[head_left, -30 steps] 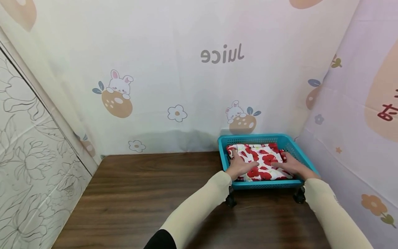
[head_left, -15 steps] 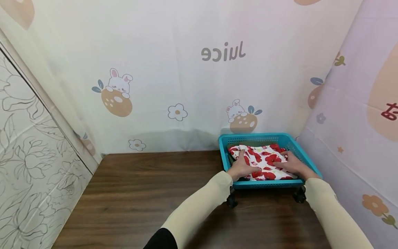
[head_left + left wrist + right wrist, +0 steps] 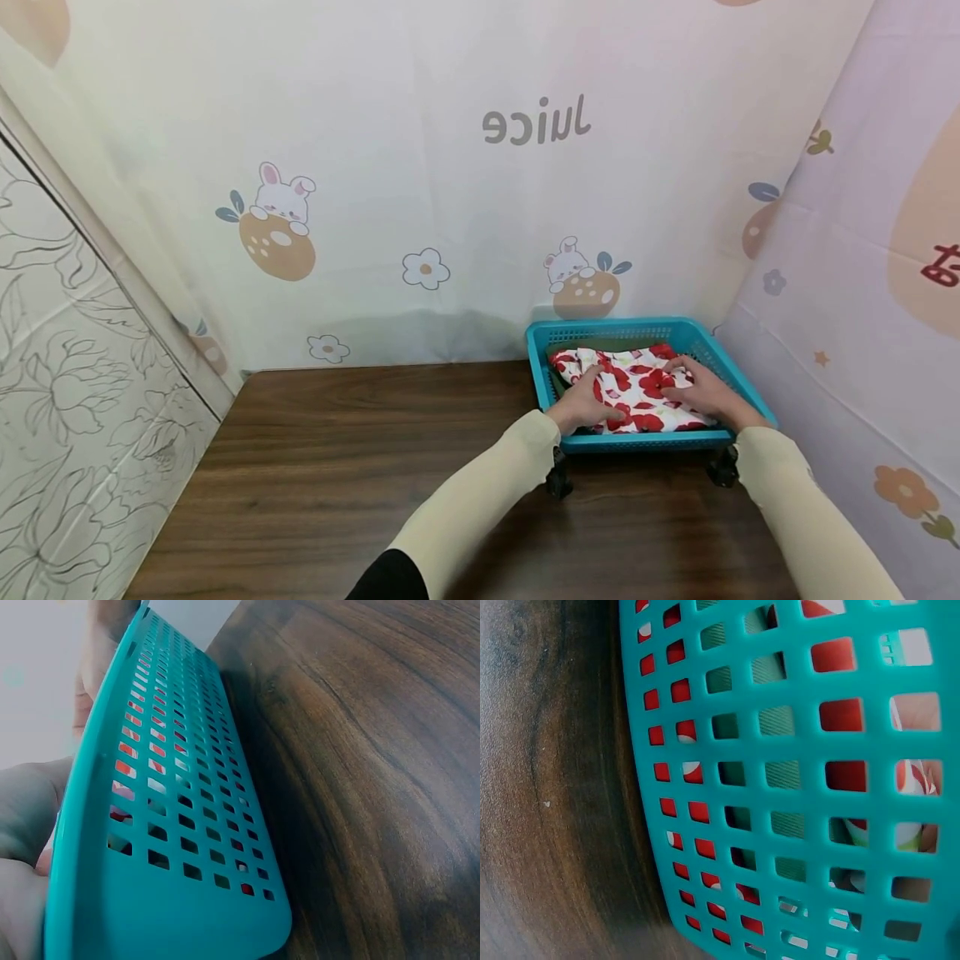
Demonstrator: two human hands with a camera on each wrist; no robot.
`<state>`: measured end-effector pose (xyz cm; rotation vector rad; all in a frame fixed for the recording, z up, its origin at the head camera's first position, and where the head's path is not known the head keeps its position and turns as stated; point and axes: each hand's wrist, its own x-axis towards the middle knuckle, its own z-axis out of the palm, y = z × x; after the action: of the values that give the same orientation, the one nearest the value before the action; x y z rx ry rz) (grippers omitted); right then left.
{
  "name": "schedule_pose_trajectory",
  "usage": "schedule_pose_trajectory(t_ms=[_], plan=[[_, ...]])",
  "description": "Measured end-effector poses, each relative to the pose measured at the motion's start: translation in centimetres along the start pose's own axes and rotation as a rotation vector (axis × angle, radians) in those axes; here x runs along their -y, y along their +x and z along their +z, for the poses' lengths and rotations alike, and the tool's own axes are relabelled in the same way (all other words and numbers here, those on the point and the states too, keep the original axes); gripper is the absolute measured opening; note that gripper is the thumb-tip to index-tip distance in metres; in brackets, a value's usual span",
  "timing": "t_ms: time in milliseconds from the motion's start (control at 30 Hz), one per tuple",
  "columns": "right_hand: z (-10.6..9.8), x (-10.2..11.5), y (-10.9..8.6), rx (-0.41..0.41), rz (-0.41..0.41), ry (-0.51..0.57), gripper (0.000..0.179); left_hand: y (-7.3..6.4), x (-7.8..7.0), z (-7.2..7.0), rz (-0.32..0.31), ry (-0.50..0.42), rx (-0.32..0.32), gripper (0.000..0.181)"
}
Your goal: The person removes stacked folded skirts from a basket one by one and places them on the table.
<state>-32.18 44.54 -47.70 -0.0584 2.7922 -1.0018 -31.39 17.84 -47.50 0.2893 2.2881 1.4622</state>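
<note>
In the head view, a folded floral cloth lies near the front of a teal basket, with a green cloth showing behind it; the left hand and right hand rest on its two sides, fingers relaxed and spread rather than curled round it; it looks light and soft, likely to sag or unfold if lifted by one corner, so both side folds, taken from beneath, seem the best hold.

In the left wrist view, the basket's perforated wall stands over the wooden surface; it looks thin, somewhat flexible plastic; fingertip contact is hidden.

In the right wrist view, green fabric shows between red-and-white layers (whether separate pieces, I cannot tell); nothing looks fragile; slippage between layers seems possible.
</note>
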Motion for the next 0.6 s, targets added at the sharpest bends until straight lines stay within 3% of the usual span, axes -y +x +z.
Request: schedule_pose_trajectory(t_ms=[200, 400, 600], plan=[[0.05, -0.06, 0.03, 0.029, -0.039, -0.003, 0.044, 0.39, 0.16, 0.07, -0.015, 0.067, 0.005, 0.063], [0.18, -0.05, -0.04, 0.051, 0.010, -0.038, 0.048, 0.16, 0.07, -0.02, -0.040, 0.033, 0.015, 0.073], [0.16, -0.02, -0.14, 0.049, 0.025, -0.056, 0.056, -0.03, -0.17, 0.07, -0.041, 0.085, -0.013, 0.074]])
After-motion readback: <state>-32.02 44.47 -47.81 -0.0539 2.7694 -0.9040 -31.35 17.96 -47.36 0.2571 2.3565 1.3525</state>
